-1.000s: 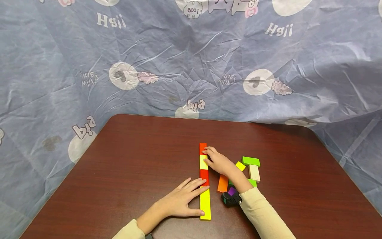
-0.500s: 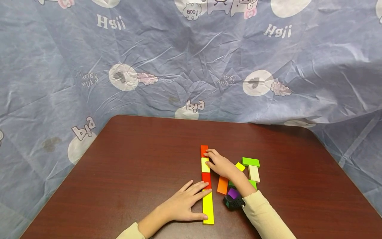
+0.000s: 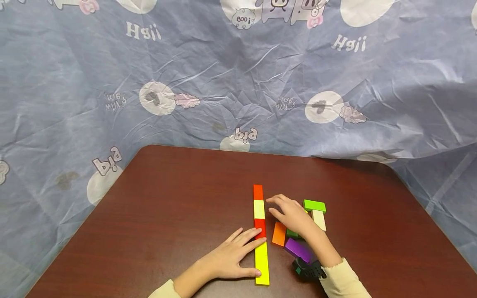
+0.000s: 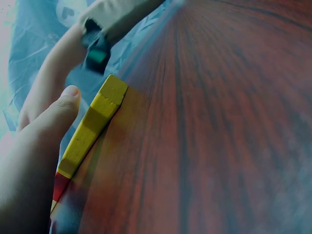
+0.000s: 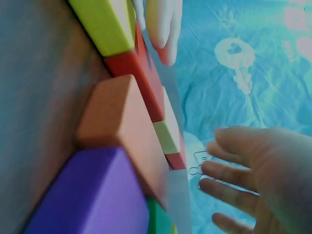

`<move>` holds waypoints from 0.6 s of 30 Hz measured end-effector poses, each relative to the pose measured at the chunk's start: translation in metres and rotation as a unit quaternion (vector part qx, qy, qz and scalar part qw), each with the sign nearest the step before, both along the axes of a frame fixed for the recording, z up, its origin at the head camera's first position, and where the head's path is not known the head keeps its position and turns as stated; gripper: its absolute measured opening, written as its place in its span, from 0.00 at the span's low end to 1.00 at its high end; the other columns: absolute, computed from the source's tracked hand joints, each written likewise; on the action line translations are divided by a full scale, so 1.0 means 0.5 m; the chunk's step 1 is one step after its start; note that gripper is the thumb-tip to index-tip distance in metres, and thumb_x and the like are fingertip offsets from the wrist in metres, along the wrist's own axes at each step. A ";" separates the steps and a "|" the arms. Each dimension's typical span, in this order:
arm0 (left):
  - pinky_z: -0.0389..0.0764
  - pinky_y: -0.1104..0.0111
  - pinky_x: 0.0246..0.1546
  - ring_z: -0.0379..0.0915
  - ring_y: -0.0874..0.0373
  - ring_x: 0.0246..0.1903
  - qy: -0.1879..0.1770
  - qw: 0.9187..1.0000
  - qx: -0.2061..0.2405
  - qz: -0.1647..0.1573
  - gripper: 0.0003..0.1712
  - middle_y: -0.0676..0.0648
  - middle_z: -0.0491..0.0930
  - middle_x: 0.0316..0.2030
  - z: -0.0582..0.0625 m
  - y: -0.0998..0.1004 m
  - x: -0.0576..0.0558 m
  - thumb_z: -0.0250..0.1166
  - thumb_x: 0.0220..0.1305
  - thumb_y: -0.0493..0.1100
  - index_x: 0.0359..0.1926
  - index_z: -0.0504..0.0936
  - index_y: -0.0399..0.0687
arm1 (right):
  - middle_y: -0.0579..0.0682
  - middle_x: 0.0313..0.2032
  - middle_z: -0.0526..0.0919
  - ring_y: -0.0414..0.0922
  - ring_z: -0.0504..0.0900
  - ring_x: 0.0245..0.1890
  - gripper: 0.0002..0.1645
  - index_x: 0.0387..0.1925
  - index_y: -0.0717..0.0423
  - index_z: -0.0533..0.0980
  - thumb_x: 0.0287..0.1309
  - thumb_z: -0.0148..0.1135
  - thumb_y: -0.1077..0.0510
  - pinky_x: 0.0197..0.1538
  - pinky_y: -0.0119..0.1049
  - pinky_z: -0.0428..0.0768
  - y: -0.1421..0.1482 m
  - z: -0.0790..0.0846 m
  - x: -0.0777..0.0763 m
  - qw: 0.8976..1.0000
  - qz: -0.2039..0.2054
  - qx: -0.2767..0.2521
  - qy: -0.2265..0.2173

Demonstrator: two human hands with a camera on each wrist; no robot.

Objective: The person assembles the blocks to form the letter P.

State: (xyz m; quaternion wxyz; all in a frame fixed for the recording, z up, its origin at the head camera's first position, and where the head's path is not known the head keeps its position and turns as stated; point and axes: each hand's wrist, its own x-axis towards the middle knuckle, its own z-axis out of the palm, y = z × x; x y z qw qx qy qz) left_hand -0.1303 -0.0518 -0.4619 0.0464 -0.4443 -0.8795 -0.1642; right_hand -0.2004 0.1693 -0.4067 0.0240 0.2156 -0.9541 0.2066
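In the head view a straight row of wooden blocks lies end to end: an orange-red block (image 3: 258,192), a pale yellow block (image 3: 259,209), a red block (image 3: 258,223) and a bright yellow block (image 3: 262,263) at the near end. My left hand (image 3: 229,258) rests on the row with spread fingers, fingertips over the red block and its junction with the bright yellow one, thumb on the bright yellow block's near end. To the row's right, my right hand (image 3: 292,213) hovers with relaxed fingers, nothing held. The right wrist view shows that hand (image 5: 273,175) apart from the blocks.
Right of the row lie loose blocks: orange (image 3: 279,234), dark green (image 3: 292,233), purple (image 3: 298,250), light green (image 3: 314,205) and cream (image 3: 319,219). A yellow one is mostly hidden under the right hand. The brown table (image 3: 186,186) ends at a printed blue cloth (image 3: 208,62).
My right hand has let go of the row's far end and drawn back to the right, uncovering more of the purple block. The row has slid slightly right and nearer; my left hand stays on it.
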 end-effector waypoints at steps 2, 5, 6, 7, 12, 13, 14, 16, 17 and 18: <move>0.54 0.55 0.67 0.46 0.62 0.69 0.003 1.000 0.001 0.001 0.42 0.52 0.50 0.70 -0.001 0.002 0.001 0.40 0.59 0.73 0.69 0.51 0.60 | 0.48 0.47 0.79 0.50 0.77 0.50 0.15 0.47 0.51 0.77 0.57 0.58 0.54 0.55 0.54 0.69 0.013 0.001 0.023 1.000 -0.004 0.021 0.014; 0.53 0.55 0.67 0.46 0.62 0.69 0.001 1.000 0.003 0.003 0.42 0.53 0.51 0.69 -0.002 0.002 0.002 0.40 0.59 0.73 0.69 0.52 0.60 | 0.45 0.41 0.80 0.47 0.79 0.45 0.12 0.41 0.49 0.79 0.54 0.61 0.54 0.53 0.51 0.72 0.024 0.002 0.055 0.998 -0.007 0.052 0.028; 0.53 0.55 0.67 0.46 0.62 0.69 0.000 1.000 0.003 0.003 0.42 0.53 0.51 0.69 -0.002 0.002 0.003 0.40 0.59 0.73 0.69 0.52 0.60 | 0.43 0.39 0.80 0.45 0.79 0.43 0.10 0.39 0.48 0.79 0.54 0.61 0.53 0.52 0.50 0.73 0.026 0.003 0.065 0.997 -0.008 0.063 0.032; 0.53 0.55 0.67 0.45 0.63 0.69 -0.001 1.000 0.003 0.002 0.42 0.53 0.51 0.69 -0.001 0.002 0.003 0.40 0.59 0.73 0.69 0.52 0.60 | 0.42 0.37 0.80 0.44 0.80 0.42 0.09 0.37 0.48 0.79 0.53 0.62 0.52 0.52 0.49 0.73 0.027 0.004 0.075 0.996 -0.010 0.075 0.036; 0.53 0.55 0.67 0.45 0.63 0.69 -0.003 1.000 0.004 0.001 0.42 0.53 0.50 0.70 -0.001 0.002 0.003 0.41 0.58 0.73 0.69 0.52 0.60 | 0.42 0.34 0.81 0.43 0.80 0.39 0.10 0.32 0.50 0.81 0.52 0.62 0.50 0.53 0.48 0.73 0.023 0.012 0.110 0.992 -0.012 0.122 0.035; 0.53 0.55 0.67 0.45 0.63 0.69 -0.003 1.000 0.003 0.000 0.42 0.53 0.50 0.70 -0.001 0.002 0.003 0.40 0.59 0.73 0.69 0.52 0.60 | 0.43 0.35 0.82 0.44 0.80 0.41 0.11 0.33 0.51 0.81 0.52 0.62 0.49 0.54 0.49 0.72 0.022 0.012 0.114 0.991 -0.011 0.127 0.033; 0.53 0.55 0.67 0.44 0.63 0.69 -0.005 1.000 0.003 0.000 0.42 0.53 0.50 0.70 0.000 0.002 0.003 0.40 0.59 0.73 0.69 0.52 0.60 | 0.45 0.37 0.83 0.46 0.80 0.43 0.13 0.35 0.52 0.81 0.52 0.62 0.49 0.55 0.50 0.71 0.021 0.012 0.117 0.991 -0.011 0.129 0.030; 0.53 0.55 0.67 0.44 0.62 0.69 -0.007 1.000 0.001 -0.001 0.42 0.53 0.49 0.70 -0.001 0.003 0.004 0.40 0.59 0.73 0.69 0.52 0.60 | 0.49 0.42 0.82 0.48 0.80 0.46 0.16 0.40 0.54 0.81 0.52 0.62 0.49 0.56 0.51 0.70 0.020 0.010 0.117 0.991 -0.012 0.130 0.029; 0.53 0.55 0.67 0.44 0.62 0.69 -0.007 1.000 0.001 -0.001 0.42 0.53 0.49 0.70 -0.001 0.003 0.004 0.40 0.59 0.73 0.69 0.52 0.60 | 0.50 0.45 0.81 0.49 0.79 0.48 0.18 0.42 0.55 0.80 0.52 0.62 0.49 0.57 0.52 0.69 0.019 0.007 0.115 0.991 -0.013 0.129 0.030; 0.53 0.55 0.67 0.44 0.62 0.69 -0.006 1.000 0.000 -0.001 0.42 0.53 0.49 0.70 -0.001 0.003 0.004 0.40 0.59 0.73 0.69 0.52 0.60 | 0.51 0.47 0.80 0.49 0.78 0.49 0.20 0.44 0.55 0.79 0.53 0.62 0.49 0.57 0.52 0.69 0.019 0.005 0.111 0.991 -0.014 0.129 0.034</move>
